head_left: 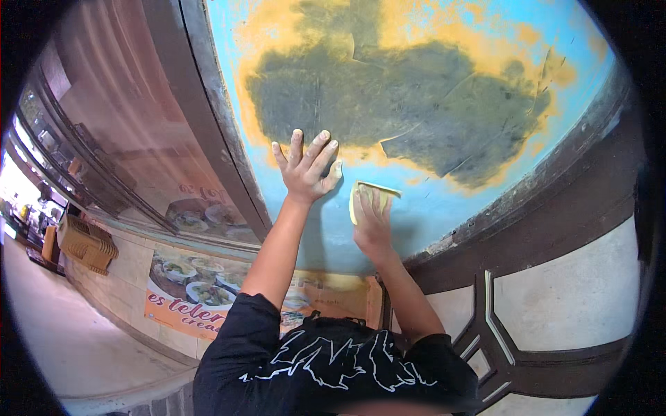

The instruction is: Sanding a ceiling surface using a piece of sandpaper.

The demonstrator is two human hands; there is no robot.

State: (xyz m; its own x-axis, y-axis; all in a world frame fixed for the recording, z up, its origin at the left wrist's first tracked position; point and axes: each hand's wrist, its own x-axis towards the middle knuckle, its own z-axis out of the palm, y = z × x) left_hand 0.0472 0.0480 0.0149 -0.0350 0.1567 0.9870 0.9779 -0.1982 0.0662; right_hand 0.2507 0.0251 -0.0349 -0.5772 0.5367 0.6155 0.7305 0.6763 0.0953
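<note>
- Nearest me, below the wall, I see the black printed shirt (333, 367) and both bare forearms rising from its short sleeves toward the painted wall panel (430, 208).
- My right hand (373, 220) is the lower of the two, and it is the one on the tool: its fingers (368, 202) lie flat and close together over a yellow sanding pad (378, 189), pressing it against the blue paint just under the worn patch (388, 104).
- The pad's long axis runs roughly crosswise, slightly tilted; its upper edge shows past my fingertips, so the pad lies between my hand and the wall, and the scraped area begins just above it.
- My left hand (306, 166) holds nothing. It is spread wide, palm flat on the wall, just left of the pad and a little higher, its fingertips touching the lower left edge of the worn patch.
- Above both hands, the worn patch is dark grey-green with a ragged orange-yellow fringe, and blue paint surrounds it.
- Left of the wall panel, a dark wooden frame (222, 139) borders it, with a food poster (201, 291) lower down.
- Right of and below the panel, I see dark moulding (485, 333) around pale stone slabs.
</note>
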